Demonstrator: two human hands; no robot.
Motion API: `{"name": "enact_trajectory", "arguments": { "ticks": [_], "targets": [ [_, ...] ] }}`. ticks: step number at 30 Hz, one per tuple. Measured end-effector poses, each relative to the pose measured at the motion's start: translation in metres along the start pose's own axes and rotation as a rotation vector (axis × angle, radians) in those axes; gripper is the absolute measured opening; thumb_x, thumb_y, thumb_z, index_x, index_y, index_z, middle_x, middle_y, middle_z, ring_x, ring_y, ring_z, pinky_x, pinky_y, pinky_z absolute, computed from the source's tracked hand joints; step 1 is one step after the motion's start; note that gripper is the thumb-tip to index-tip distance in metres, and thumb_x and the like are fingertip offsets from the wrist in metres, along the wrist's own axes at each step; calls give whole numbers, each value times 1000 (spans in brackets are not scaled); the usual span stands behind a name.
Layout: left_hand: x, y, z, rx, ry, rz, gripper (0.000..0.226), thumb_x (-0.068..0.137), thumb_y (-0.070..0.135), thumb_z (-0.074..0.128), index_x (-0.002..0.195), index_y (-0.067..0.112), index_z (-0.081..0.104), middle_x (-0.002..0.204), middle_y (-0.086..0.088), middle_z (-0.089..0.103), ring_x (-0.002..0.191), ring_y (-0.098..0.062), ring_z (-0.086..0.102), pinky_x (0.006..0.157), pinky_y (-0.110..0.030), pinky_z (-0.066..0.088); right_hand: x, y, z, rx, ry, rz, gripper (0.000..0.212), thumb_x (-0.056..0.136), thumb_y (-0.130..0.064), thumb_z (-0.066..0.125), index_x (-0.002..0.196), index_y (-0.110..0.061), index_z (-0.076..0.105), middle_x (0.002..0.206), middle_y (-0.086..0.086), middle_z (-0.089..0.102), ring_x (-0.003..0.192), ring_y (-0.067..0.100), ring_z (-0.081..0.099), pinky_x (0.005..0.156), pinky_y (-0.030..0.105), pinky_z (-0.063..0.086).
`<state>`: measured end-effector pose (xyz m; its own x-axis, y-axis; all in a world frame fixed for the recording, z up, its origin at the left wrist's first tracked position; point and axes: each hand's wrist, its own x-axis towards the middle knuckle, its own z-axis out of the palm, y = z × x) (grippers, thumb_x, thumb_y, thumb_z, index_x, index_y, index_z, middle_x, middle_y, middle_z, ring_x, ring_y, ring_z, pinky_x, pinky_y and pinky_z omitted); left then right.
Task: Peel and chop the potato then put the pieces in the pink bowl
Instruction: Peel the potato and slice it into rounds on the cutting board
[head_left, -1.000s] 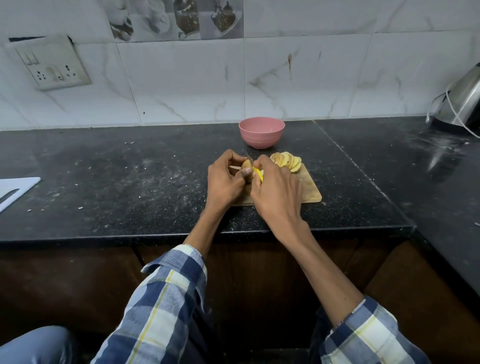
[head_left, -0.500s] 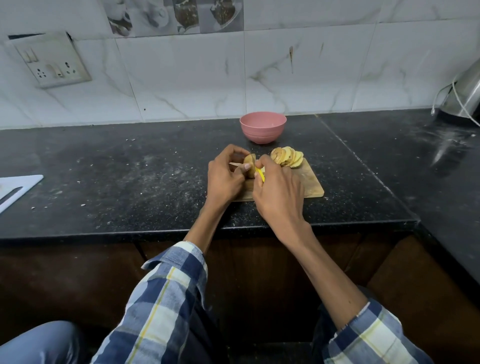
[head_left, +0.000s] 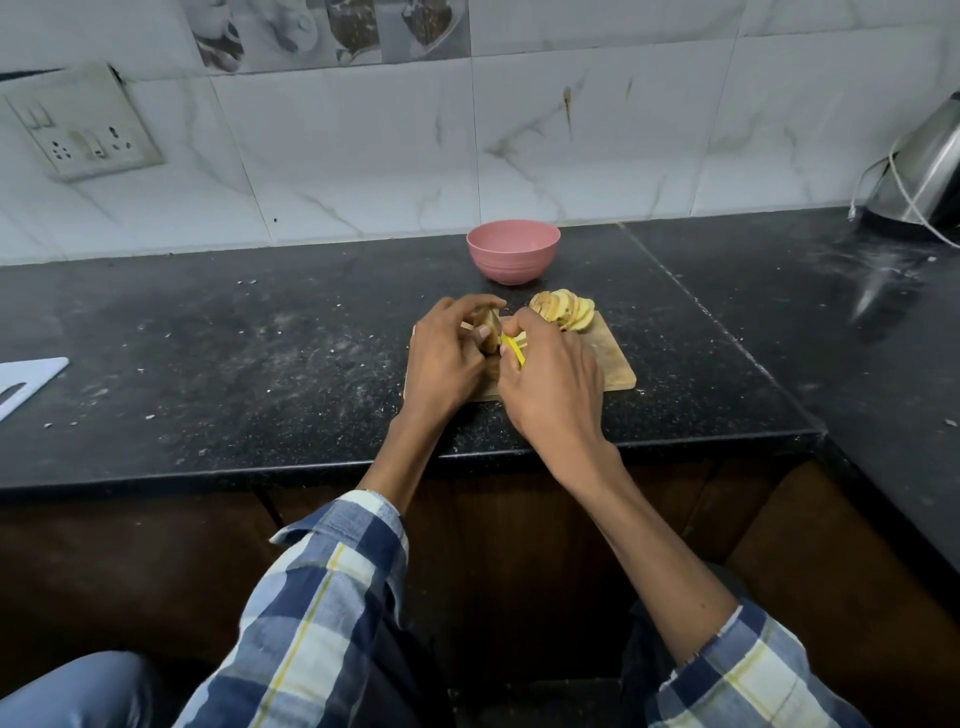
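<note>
My left hand (head_left: 447, 358) grips the potato piece (head_left: 488, 332) over the left part of the chopping board (head_left: 608, 358), fingers curled round it, thumb on its near side. My right hand (head_left: 550, 379) holds a yellow-handled tool (head_left: 514, 349), prob. a knife or peeler; can't tell which, the business end is hidden btwn my hands, right against the potato. Cut slices (head_left: 563, 310) lie fanned at the board's far right corner. The board sits near the bench's (head_left: 260, 353) front edge. Pink bowl (head_left: 513, 250) stands just beyond the board, near the bench's back edge. White board (head_left: 26, 382) at the far left edge; kettle (head_left: 930, 171) in the back right corner.
</note>
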<state>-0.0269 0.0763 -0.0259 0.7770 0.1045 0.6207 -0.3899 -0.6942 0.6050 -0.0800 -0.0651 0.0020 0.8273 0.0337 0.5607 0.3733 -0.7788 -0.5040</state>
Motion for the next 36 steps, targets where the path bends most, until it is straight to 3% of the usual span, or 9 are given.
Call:
{"name": "enact_trajectory", "arguments": {
  "ticks": [5,11,14,18,25,29,36],
  "targets": [
    [0,0,0,-6,18,24,33,91,13,67,116,35,74,97,5,68,88,-6,66,81,-33,53,10,-7,4,22,-34,20,24,97,-21,63,121,-24,62,104,5,71,98,28,66,68,33,36],
    [1,-2,2,-49,29,-27,46,84,5,63,115,36,75,99,4,70,92,-5,69,86,-33,57,-3,-2,4,42,-38,43,20,97,-23,64,117,-26,61,96,2,70,92,25,64,66,34,37],
    [1,-1,1,-77,35,-40,45,85,1,65,118,29,77,95,1,71,90,-3,69,86,-27,55,0,-4,8,17,-26,34,22,97,-23,64,118,-25,61,97,4,70,93,27,65,68,37,45],
    [0,0,-1,-107,43,-57,40,89,-1,66,119,22,78,96,-4,73,88,2,68,81,-5,44,4,-13,13,-23,-33,27,27,97,-22,62,124,-23,60,101,6,71,96,29,67,72,41,50],
    [0,2,-1,-96,42,-70,39,90,4,66,121,25,78,89,-6,65,81,-10,65,78,-16,49,-11,-5,11,-31,-47,24,26,97,-21,62,123,-26,59,98,4,69,93,28,65,71,40,48],
    [-1,3,-2,-104,48,-65,38,90,1,66,120,22,78,89,-6,64,80,-8,64,76,-10,47,4,-13,19,-43,-75,23,24,96,-20,61,121,-21,60,99,7,70,94,32,66,71,42,49],
    [0,3,-2,-80,44,-100,40,91,3,65,121,26,78,84,4,57,76,-5,60,78,-23,53,-11,-2,16,-35,-86,40,25,97,-21,63,121,-26,59,103,4,69,96,28,64,72,39,46]
  ]
}}
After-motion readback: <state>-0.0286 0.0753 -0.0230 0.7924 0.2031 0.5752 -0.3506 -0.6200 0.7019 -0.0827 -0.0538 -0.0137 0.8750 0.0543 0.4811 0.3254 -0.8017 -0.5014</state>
